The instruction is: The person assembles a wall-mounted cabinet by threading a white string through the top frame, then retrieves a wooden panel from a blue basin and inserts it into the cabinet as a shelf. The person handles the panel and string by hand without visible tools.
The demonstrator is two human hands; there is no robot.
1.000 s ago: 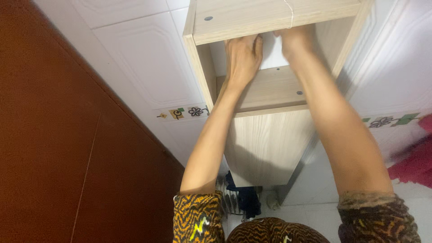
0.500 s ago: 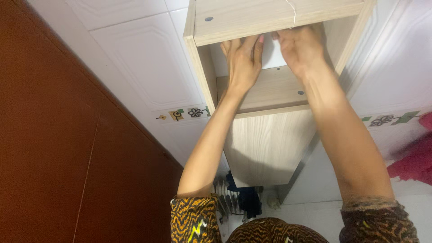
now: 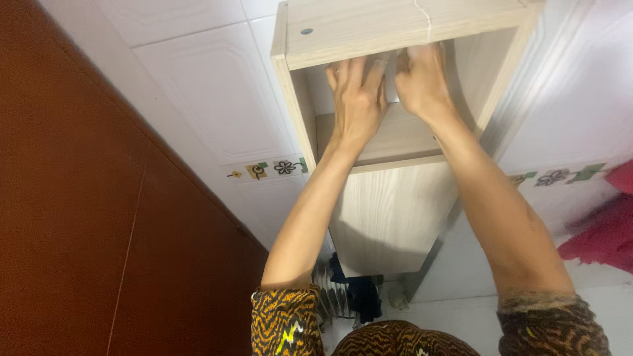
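A light wood-grain cabinet (image 3: 395, 217) hangs against a white tiled wall, its top compartment open toward me. Both my arms reach up into that compartment. My left hand (image 3: 356, 99) lies flat with fingers stretched toward the back panel, just under the top board (image 3: 395, 26). My right hand (image 3: 422, 79) is beside it, fingers curled against the back, blurred; whether it holds anything is hidden. The inner shelf (image 3: 395, 142) sits below my wrists. My sleeves are orange and black striped.
A dark red-brown door or panel (image 3: 99, 231) fills the left side. White wall tiles carry a flower-pattern border strip (image 3: 270, 168). Red cloth (image 3: 606, 231) hangs at the right edge. Dark items (image 3: 356, 293) lie on the floor below the cabinet.
Both hands have moved closer together and toward the left-middle of the compartment. The right hand has shifted left next to the left hand; the view has tilted slightly.
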